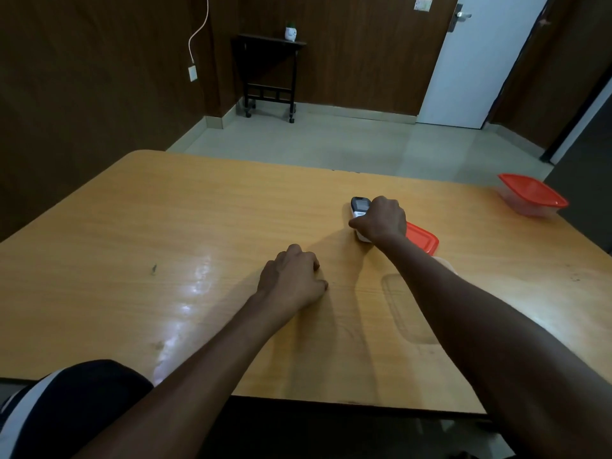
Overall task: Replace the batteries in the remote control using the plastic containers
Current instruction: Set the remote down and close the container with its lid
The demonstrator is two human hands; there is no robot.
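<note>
Wooden table carries everything we see. Our left hand rests on it with fingers loosely curled, holding nothing, well short of the remote. Further right, our right hand reaches forward on a straight arm and curls down over the remote's near end, gripping it; only the dark far end and a white sliver by the wrist show. Just beside that hand, a red lid lies half hidden behind the wrist. A clear box is hard to make out beneath the forearm. Far right, a red-rimmed container sits near the table's edge.
</note>
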